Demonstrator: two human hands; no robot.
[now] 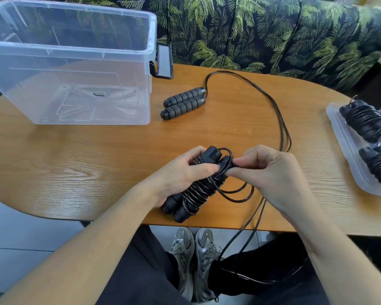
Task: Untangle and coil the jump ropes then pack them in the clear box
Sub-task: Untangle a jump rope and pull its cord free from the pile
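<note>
Clear box (79, 69) is sitting far left of the wrapped rope, up the bench (75, 168), open top, nothing in it yet as far as I can tell. So no ropes packed.

Left hand (180, 175) is gripping the wrapped rope (196, 190) w/ fingers curled round the two handles and the coils. If that grip is loosening, the wraps are prob sliding off the handle ends and unwinding.

Just beyond the wrapped rope, toward the sofa, a second rope's handles (183, 102) are lying side by side; its cord (281, 119) is looping round to the right of the wrapped rope and dropping off the bench edge onto the lap. Risk: that loose cord is running close under the right hand, so it could be getting caught up in the last wrap and tangling the two ropes again. It's also hanging near the shoes (194, 256) — a foot could be snagging it and dragging the handles off the bench.

Right hand (270, 172) is just right of the wrapped rope, thumb and fingertips (231, 172) pinching the cord's end loop at the top of the bundle. If the tuck isn't tight, it's springing back.

Far right of the wrapped rope, more bundled ropes are sitting on a lid (347, 148) hanging near the bench edge; an elbow could be knocking it.
</note>
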